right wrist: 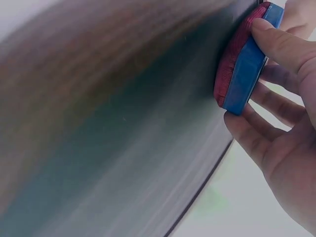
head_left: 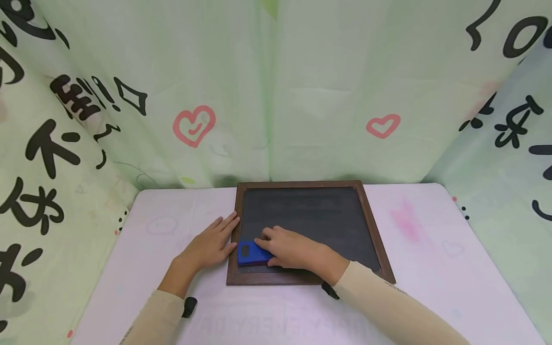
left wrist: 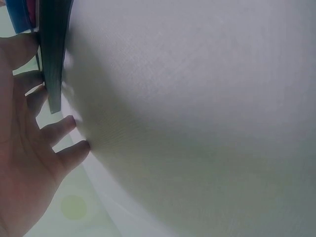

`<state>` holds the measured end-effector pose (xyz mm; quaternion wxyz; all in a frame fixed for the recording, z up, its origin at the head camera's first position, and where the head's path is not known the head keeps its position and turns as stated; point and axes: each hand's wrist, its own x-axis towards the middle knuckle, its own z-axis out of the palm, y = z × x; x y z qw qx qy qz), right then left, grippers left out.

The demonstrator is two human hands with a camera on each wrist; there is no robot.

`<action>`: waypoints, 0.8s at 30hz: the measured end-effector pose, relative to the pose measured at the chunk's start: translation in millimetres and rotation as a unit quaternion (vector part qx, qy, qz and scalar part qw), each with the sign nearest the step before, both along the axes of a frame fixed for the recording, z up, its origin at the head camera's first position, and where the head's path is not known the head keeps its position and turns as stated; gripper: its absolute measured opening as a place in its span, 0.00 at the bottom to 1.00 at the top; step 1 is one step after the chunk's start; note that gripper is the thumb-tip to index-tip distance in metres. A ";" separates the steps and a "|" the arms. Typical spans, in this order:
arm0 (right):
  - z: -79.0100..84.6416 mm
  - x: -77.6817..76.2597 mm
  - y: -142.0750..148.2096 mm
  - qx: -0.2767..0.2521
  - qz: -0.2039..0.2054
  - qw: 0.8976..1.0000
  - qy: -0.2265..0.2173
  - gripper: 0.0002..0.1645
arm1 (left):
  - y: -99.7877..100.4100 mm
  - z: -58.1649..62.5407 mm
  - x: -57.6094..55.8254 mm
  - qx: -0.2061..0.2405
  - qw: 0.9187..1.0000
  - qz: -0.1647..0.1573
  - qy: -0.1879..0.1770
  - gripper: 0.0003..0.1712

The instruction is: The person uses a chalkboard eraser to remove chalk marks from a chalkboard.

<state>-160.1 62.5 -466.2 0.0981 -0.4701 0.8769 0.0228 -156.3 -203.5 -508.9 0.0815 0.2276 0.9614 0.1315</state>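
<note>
A small blackboard [head_left: 310,215] with a brown wooden frame [head_left: 302,185] lies on the table. On its lower left corner sits a blue blackboard eraser [head_left: 247,254]; its red pad [right wrist: 232,69] faces the board in the right wrist view. My right hand [head_left: 291,247] grips the eraser, thumb on one side and fingers on the other. At the board's left edge, my left hand [head_left: 211,244] rests with fingers extended, touching the frame. In the left wrist view, the fingers of the left hand [left wrist: 29,128] reach along the frame's edge [left wrist: 53,54].
The board lies near the back edge of a whitish table [head_left: 172,211], which has a pink smudge [head_left: 405,219] on the right. Pale green curtains [head_left: 319,96] with hearts and black lettering hang behind and on both sides.
</note>
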 end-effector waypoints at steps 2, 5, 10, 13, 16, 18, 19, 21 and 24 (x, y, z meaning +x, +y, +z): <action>0.3 3.7 1.3 -0.001 0.008 1.000 0.004 0.38 | 0.0 0.4 0.1 0.001 1.000 0.001 0.000 0.40; -0.5 8.1 3.7 -0.005 0.017 1.000 0.009 0.38 | 0.0 0.9 0.1 0.002 1.000 0.003 -0.001 0.40; -2.1 11.7 8.5 -0.002 0.021 1.000 0.014 0.38 | 0.0 1.0 0.0 0.004 1.000 0.002 -0.001 0.40; -2.7 13.1 13.8 -0.002 0.020 1.000 0.012 0.38 | 0.2 1.4 0.4 0.005 1.000 -0.001 0.000 0.40; -2.5 14.4 21.6 -0.010 0.013 1.000 0.005 0.37 | 0.6 2.2 1.2 0.006 1.000 -0.003 0.003 0.40; -2.3 15.0 28.2 -0.019 0.007 1.000 -0.001 0.37 | 0.9 2.7 1.5 0.007 1.000 -0.002 0.005 0.40; -2.3 15.3 32.0 -0.023 0.003 1.000 -0.003 0.37 | 1.0 2.7 1.5 0.007 1.000 -0.002 0.005 0.40; -3.3 15.4 40.2 -0.029 -0.004 1.000 -0.006 0.37 | 1.1 2.5 1.4 0.006 1.000 -0.003 0.007 0.40; -5.0 14.9 53.5 -0.043 -0.017 0.999 -0.014 0.37 | 0.9 1.7 1.0 0.001 1.000 -0.003 0.006 0.40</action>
